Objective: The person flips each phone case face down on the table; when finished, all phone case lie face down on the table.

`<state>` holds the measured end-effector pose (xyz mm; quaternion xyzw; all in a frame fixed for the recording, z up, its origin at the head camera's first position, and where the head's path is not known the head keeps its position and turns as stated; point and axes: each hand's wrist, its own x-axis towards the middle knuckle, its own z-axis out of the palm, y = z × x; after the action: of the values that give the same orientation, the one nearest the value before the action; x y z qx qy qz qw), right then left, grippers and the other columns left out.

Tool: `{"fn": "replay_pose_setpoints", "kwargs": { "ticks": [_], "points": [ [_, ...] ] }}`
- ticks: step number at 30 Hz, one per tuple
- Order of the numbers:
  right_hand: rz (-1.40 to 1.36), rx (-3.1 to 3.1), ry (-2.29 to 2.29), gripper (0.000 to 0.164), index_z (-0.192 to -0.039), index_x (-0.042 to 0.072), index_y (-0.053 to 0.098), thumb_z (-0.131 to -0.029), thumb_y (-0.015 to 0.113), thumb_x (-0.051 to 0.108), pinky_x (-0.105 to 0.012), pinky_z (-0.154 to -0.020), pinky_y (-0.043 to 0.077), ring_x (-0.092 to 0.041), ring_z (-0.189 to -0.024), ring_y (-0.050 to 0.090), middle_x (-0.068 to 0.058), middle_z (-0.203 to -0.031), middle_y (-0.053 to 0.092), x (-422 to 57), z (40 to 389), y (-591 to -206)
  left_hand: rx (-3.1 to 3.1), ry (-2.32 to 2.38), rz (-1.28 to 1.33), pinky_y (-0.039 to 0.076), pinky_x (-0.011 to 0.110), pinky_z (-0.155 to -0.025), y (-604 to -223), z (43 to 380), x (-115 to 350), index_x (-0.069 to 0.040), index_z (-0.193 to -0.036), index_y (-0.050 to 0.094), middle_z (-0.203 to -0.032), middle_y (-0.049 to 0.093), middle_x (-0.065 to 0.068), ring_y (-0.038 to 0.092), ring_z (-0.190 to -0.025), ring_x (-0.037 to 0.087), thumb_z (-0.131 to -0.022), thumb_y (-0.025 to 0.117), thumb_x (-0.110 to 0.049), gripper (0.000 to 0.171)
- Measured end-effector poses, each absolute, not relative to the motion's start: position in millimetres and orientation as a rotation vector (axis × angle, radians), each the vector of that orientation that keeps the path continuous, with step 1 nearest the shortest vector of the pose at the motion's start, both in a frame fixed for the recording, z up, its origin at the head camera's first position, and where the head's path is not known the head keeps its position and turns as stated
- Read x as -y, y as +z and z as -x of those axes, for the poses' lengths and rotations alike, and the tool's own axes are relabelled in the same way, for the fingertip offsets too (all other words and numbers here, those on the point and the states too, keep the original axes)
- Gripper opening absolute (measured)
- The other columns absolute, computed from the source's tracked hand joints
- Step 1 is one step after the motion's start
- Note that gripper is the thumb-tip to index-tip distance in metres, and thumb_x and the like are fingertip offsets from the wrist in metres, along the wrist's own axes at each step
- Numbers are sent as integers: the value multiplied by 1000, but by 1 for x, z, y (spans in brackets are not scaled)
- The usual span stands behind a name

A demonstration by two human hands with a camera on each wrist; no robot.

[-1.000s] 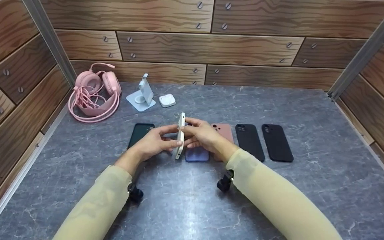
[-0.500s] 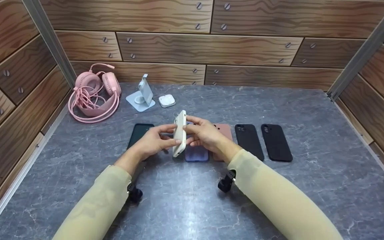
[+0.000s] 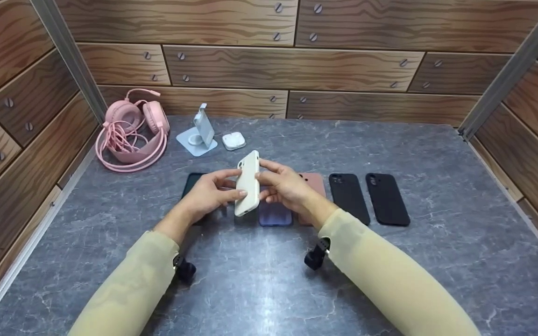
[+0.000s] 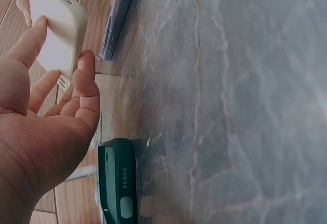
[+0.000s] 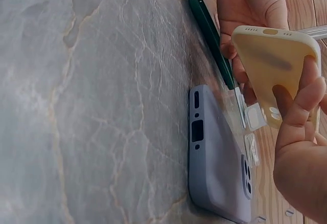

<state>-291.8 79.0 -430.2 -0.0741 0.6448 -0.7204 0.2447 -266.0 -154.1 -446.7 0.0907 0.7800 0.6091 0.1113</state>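
Observation:
Both hands hold a cream phone case [image 3: 249, 184] above the row of cases on the table. My left hand [image 3: 206, 196] has its thumb on the case's outer back and other fingers at its left edge. On the opposite edge, my right hand [image 3: 287, 186] pinches the rim, and in the right wrist view its fingers reach into the hollow inner side. The camera opening is at the far end. A dark green case [image 4: 117, 180] lies under my left hand, partly hidden. Below my right hand lies a lavender case [image 5: 219, 152], with a pink case [image 3: 315, 184] beside it.
Two black phone cases [image 3: 349, 198] [image 3: 388, 199] lie to the right. Toward the back stand pink headphones [image 3: 131, 126] with a coiled cable, a white charging stand [image 3: 199, 135] and a small white earphone box [image 3: 234, 141]. Wood-patterned walls [image 3: 292, 70] enclose the table.
The cream case has turned from edge-on to showing its broad back, and shifted slightly left. My left hand moved a little left with it; my right hand stays almost in place.

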Motion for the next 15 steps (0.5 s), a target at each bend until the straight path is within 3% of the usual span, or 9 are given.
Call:
{"fn": "replay_pose_setpoints", "kwargs": {
  "ticks": [5,11,15],
  "points": [
    [198,-1797,-1952,62,-164,15,43,-105,63,13,-22,-54,54,-14,-60,68,-16,-118,73,-78,291,-430,-2316,1824,-246,57,37,-81,-447,268,159,-6,-152,57,-125,70,20,70,-101,24,-92,84,-11,66],
    [212,-1904,-1925,60,-160,11,47,-104,67,10,-24,-56,56,-15,-63,71,-13,-107,76,-76,290,-432,-2253,1966,-224,60,28,-81,-451,271,166,5,-151,54,-119,71,24,70,-96,20,-90,82,2,68],
    [230,-1983,-1891,60,-159,7,49,-102,69,10,-24,-57,57,-16,-65,72,-12,-104,77,-74,290,-434,-2259,1979,-197,58,24,-79,-449,269,167,5,-151,53,-118,70,23,69,-93,17,-89,82,3,68]
  ]
}}
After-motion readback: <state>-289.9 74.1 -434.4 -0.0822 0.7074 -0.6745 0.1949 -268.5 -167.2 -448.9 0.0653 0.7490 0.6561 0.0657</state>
